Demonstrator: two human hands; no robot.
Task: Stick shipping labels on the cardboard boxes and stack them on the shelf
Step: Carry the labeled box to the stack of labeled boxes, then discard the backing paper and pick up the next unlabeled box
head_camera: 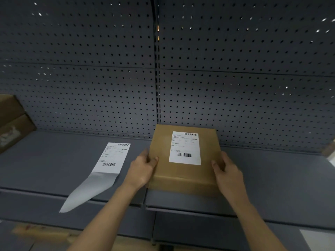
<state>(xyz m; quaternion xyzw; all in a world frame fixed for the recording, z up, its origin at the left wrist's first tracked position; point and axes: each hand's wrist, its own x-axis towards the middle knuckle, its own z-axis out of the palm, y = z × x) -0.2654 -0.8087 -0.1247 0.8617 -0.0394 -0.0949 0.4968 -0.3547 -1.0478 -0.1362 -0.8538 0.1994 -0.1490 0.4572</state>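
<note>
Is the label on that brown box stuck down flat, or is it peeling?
Stuck flat. The white label lies smooth on the box top, no corner lifted, while both hands grip the box's sides.

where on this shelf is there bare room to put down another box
Widest bare patch: the shelf right of the labelled box, out to the right edge. A second lies between the label strip and the boxes at far left. Crowded: the middle, where the left hand and right hand grip the box beside the strip.
</note>
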